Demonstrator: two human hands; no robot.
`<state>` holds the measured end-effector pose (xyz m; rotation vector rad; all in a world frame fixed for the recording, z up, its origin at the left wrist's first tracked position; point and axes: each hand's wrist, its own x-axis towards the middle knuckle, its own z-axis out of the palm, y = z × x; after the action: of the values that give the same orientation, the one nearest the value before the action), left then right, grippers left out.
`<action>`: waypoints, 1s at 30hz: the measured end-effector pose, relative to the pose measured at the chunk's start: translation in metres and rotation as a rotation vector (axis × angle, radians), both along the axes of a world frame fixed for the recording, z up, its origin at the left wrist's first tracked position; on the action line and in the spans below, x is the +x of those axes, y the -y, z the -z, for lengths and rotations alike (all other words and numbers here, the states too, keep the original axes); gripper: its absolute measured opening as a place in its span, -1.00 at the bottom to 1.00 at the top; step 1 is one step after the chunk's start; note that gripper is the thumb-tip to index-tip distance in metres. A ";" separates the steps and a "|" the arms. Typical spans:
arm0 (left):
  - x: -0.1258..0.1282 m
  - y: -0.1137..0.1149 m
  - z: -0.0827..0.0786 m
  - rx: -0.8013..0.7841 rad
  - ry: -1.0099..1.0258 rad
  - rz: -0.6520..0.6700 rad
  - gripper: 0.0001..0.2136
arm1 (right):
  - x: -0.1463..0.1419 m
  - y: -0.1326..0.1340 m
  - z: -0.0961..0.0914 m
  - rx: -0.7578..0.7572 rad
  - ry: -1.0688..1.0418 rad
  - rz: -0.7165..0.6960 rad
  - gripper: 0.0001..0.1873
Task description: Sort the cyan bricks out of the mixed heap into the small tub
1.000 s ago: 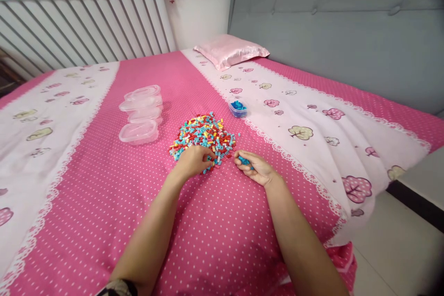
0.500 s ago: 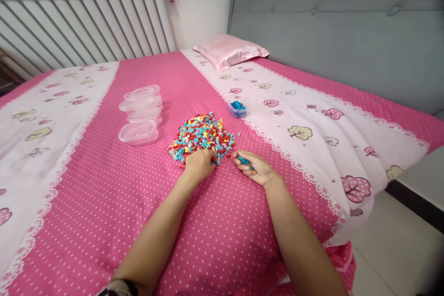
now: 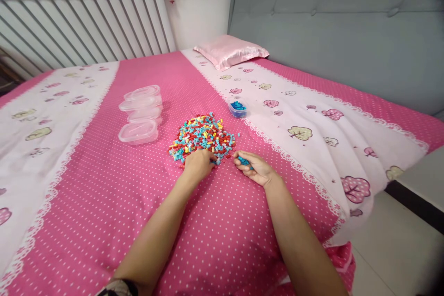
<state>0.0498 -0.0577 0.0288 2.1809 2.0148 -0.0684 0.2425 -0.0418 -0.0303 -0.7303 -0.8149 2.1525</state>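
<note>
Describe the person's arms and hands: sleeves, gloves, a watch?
The left hand and right hand are ungloved, and the left forearm and right forearm are bare, with no watch or bracelet at the wrists. By the left elbow, at the bottom edge, a dark patterned cloth edge shows.

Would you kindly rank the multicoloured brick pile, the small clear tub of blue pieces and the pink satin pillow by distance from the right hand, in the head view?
1. Multicoloured brick pile: just left of the right hand.
2. Small clear tub of blue pieces: beyond the pile.
3. Pink satin pillow: farthest back.
</note>
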 end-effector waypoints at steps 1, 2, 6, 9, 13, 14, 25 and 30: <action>0.000 0.000 -0.001 -0.002 0.001 0.000 -0.75 | 0.000 0.000 0.000 -0.001 -0.001 0.000 -0.78; 0.000 0.000 -0.001 -0.002 0.003 -0.002 -0.76 | 0.000 0.000 0.000 -0.002 -0.003 -0.002 -0.78; 0.000 0.001 -0.003 0.012 0.014 -0.013 -0.82 | 0.000 0.000 0.000 -0.003 -0.009 -0.006 -0.80; -0.002 0.001 -0.005 0.016 0.022 -0.007 -0.83 | 0.000 0.000 0.000 -0.002 -0.011 -0.007 -0.80; -0.006 0.000 -0.011 0.056 0.095 -0.001 -0.85 | 0.000 0.000 0.000 -0.009 -0.018 -0.008 -0.81; -0.008 0.000 -0.011 0.089 0.132 0.010 -0.86 | 0.000 0.000 0.000 -0.010 -0.018 -0.007 -0.81; 0.029 0.013 0.002 0.309 0.753 0.149 -0.87 | -0.001 -0.001 0.004 -0.020 -0.005 -0.003 -0.75; 0.039 0.014 0.017 0.270 0.838 0.149 -0.81 | -0.003 0.001 0.005 0.016 0.013 -0.009 -0.65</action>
<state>0.0887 -0.0718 0.0121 1.9804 1.4270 0.9724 0.2394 -0.0430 -0.0357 -0.7343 -0.8423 2.1492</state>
